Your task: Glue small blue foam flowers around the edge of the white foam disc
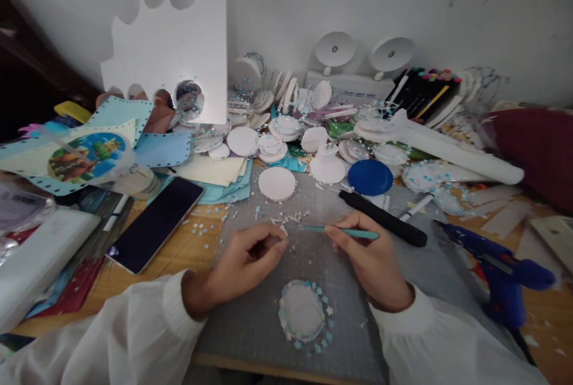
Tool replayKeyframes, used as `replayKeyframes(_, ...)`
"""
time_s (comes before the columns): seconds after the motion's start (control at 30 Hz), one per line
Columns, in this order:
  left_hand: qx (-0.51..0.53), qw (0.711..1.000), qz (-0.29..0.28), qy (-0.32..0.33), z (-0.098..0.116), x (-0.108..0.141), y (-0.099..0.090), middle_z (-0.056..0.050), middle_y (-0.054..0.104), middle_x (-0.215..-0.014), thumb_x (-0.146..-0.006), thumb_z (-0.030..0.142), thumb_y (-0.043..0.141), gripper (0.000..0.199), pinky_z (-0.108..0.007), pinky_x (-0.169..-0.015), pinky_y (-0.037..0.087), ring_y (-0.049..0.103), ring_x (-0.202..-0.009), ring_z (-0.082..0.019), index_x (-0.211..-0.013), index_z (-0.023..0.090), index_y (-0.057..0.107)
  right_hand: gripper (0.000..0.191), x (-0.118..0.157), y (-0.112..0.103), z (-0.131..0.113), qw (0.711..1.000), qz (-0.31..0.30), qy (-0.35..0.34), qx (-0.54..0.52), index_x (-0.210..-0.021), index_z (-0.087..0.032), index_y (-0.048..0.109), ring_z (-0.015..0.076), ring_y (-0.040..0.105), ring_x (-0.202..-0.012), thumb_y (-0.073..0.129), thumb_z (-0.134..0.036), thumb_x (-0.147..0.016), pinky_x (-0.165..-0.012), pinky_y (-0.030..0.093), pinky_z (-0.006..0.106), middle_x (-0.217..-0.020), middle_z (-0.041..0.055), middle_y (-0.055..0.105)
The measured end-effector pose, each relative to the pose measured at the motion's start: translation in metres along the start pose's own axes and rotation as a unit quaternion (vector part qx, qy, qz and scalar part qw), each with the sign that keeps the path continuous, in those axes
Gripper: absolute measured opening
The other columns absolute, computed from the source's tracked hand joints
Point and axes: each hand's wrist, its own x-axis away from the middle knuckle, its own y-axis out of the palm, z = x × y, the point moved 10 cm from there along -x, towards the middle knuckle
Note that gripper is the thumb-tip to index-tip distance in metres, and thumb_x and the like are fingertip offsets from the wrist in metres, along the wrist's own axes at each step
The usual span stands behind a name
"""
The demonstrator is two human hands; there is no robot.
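Note:
Over the grey cutting mat (331,265), my left hand (253,256) is closed, thumb and forefinger pinched on a small white scrap (283,230). My right hand (364,259) grips a slim teal tool (360,233) with a narrow tip, which points left toward the pinch and stays apart from it. I cannot tell whether it is tweezers or a blade. Between and beyond my hands lie small white scraps (293,216). Nearer to me, a white disc (302,311) lies flat, ringed with tiny blue and white stars. A plain white disc (276,184) rests farther back.
A phone (156,224) lies at left, beside a lidded cup (134,179). At right are a black stick-shaped tool (385,218), a blue round lid (370,177) and a blue glue gun (501,265). Decorated discs crowd the back, near a white cut-out board (165,39).

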Motion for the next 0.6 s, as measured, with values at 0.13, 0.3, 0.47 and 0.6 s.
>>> replayKeyframes(0.13, 0.105, 0.993, -0.025, -0.038, -0.006, -0.003, 0.006, 0.005, 0.04, -0.06, -0.086, 0.037, 0.058, 0.026, -0.018, -0.049, 0.029, 0.036, -0.054, -0.008, -0.091, 0.012, 0.064, 0.027, 0.006, 0.012, 0.007, 0.984, -0.021, 0.079, -0.159, -0.068, -0.02, 0.054, 0.0089, 0.049, -0.051, 0.077, -0.033, -0.069, -0.048, 0.039, 0.022, -0.058, -0.0047, 0.055)
replayKeyframes(0.3, 0.236, 0.966, -0.056, -0.087, -0.012, -0.001, 0.018, 0.007, 0.032, -0.056, -0.08, 0.041, 0.066, 0.032, -0.018, -0.048, 0.026, 0.03, -0.051, -0.007, -0.096, 0.014, 0.065, 0.028, 0.015, 0.03, 0.001, 0.97, -0.057, 0.1, -0.212, -0.064, -0.021, 0.053, 0.0078, 0.048, -0.051, 0.078, -0.031, -0.068, -0.048, 0.039, 0.022, -0.059, -0.0049, 0.056)
replayKeyframes(0.47, 0.275, 0.952, -0.041, -0.127, -0.019, 0.0, 0.02, 0.004, 0.045, -0.061, -0.074, 0.044, 0.071, 0.033, -0.018, -0.05, 0.029, 0.036, -0.054, -0.007, -0.083, 0.014, 0.064, 0.027, 0.019, 0.032, 0.003, 0.974, -0.059, 0.097, -0.195, -0.062, -0.02, 0.054, 0.0081, 0.048, -0.052, 0.078, -0.032, -0.069, -0.05, 0.04, 0.023, -0.06, -0.0038, 0.059)
replayKeyframes(0.6, 0.281, 0.949, -0.022, -0.139, -0.022, 0.0, 0.017, 0.005, 0.045, -0.058, -0.074, 0.04, 0.071, 0.029, -0.017, -0.046, 0.028, 0.034, -0.05, -0.005, -0.075, 0.013, 0.061, 0.027, 0.019, 0.031, 0.007, 0.977, -0.054, 0.095, -0.184, -0.062, -0.021, 0.054, 0.0086, 0.049, -0.052, 0.079, -0.033, -0.067, -0.05, 0.041, 0.023, -0.061, -0.0042, 0.059)
